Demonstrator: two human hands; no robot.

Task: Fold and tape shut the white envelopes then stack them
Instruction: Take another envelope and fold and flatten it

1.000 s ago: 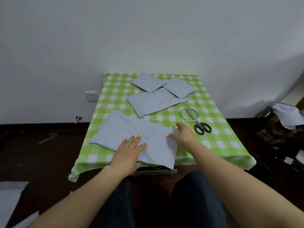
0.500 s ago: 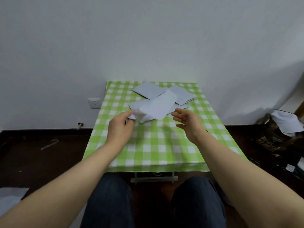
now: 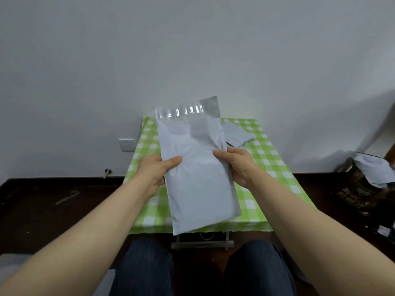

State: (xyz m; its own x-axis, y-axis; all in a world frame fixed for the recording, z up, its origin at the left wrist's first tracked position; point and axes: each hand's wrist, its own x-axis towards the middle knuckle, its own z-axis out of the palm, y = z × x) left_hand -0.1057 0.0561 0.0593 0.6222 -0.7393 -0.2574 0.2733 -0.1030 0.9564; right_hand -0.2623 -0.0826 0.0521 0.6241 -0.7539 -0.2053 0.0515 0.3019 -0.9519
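Observation:
I hold a long white envelope (image 3: 198, 167) upright above the table, its glossy flap strip at the top. My left hand (image 3: 157, 170) grips its left edge, thumb across the front. My right hand (image 3: 237, 164) grips the right edge at about the same height. Behind the held envelope a folded white envelope (image 3: 238, 135) lies at the far right of the table; the rest of that pile is hidden. Tape and scissors are hidden from view.
The small table wears a green checked cloth (image 3: 275, 165) and stands against a white wall with a socket (image 3: 126, 144). A dark bag with white envelopes (image 3: 372, 169) sits on the floor at the right. My knees are under the table's near edge.
The flat envelope that lay on the near table a second ago is gone. Both hands have picked up an envelope from the middle and raised it upright toward me.

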